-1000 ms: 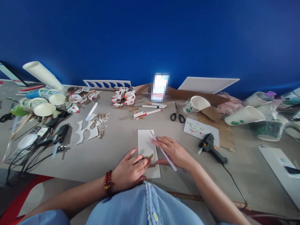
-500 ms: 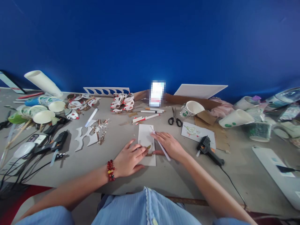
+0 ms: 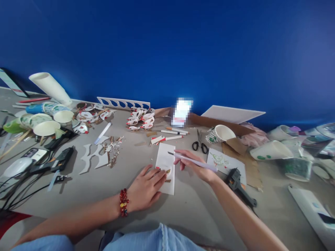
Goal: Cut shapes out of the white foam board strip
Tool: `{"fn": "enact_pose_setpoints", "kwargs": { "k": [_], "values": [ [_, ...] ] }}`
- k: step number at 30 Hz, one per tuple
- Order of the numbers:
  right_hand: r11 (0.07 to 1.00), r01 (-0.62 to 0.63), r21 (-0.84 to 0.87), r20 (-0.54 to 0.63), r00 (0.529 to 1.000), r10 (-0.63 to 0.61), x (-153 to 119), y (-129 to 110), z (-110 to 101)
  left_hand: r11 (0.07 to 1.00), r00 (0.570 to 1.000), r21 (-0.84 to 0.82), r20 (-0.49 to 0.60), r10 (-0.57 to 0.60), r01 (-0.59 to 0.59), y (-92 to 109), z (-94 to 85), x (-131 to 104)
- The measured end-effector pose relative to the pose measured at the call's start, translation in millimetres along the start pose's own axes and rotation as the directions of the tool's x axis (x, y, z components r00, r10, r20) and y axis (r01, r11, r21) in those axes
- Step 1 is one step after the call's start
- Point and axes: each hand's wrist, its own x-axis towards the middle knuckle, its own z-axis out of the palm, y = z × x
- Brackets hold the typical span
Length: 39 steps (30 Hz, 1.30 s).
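A white rectangular card (image 3: 164,151) lies on the table in front of me. Across its lower left part my left hand (image 3: 145,188) rests flat, fingers stretched out and holding it down. By those fingertips are a small olive-brown piece (image 3: 168,171) and a brown strip (image 3: 168,180); whether they are loose or part of the card I cannot tell. Closed around a craft knife (image 3: 193,161) with a pale lilac handle, my right hand (image 3: 200,170) is at the card's right edge. The dark blade points left over the card.
Scissors (image 3: 200,142), markers (image 3: 174,132) and a lit phone (image 3: 182,112) are beyond the card. Painted bird-like cutouts (image 3: 141,119) and scraps (image 3: 115,150) lie left. A black glue gun (image 3: 239,186), a drawing (image 3: 220,161) and a paper cup (image 3: 225,133) stand right.
My right hand has lifted from lying over the card and now grips the knife like a pen, blade to the left. My left hand stays on the card. The view has tilted slightly.
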Motion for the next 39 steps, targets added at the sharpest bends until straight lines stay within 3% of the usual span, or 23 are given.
{"fn": "enact_pose_setpoints", "kwargs": {
  "k": [2,4,10,16,22,29,39],
  "values": [
    [0.964,-0.093,0.248,0.028,0.996,0.089,7.9,-2.8,-1.1,1.000,1.000,0.012,-0.005,0.004,-0.004,-0.4,2.1,-0.3],
    [0.907,-0.154,0.392,0.016,0.987,0.161,17.0,-2.3,-0.4,1.000,1.000,0.018,0.001,0.002,-0.002,-0.3,2.1,-0.1],
    [0.837,-0.251,0.486,-0.003,0.957,0.289,37.1,0.0,7.2,1.000,0.998,0.007,0.057,0.003,-0.004,-0.9,-6.4,2.8],
    [0.881,-0.197,0.431,-0.049,0.969,0.241,41.0,-3.7,12.4,1.000,0.999,0.019,0.045,0.002,-0.003,-1.8,-2.1,3.6],
    [0.924,-0.282,0.259,0.068,0.959,0.274,48.6,-5.0,2.6,0.998,1.000,0.069,0.031,-0.008,0.006,0.3,2.4,4.0],
    [0.887,-0.366,0.283,0.181,0.928,0.325,55.8,-6.5,2.9,0.996,0.999,0.086,0.027,-0.020,0.018,1.3,2.7,4.6],
    [0.945,-0.300,0.129,0.112,0.951,0.287,59.2,-13.0,10.1,0.990,0.999,0.142,0.032,-0.003,-0.001,1.3,0.9,4.2]
  ]
}}
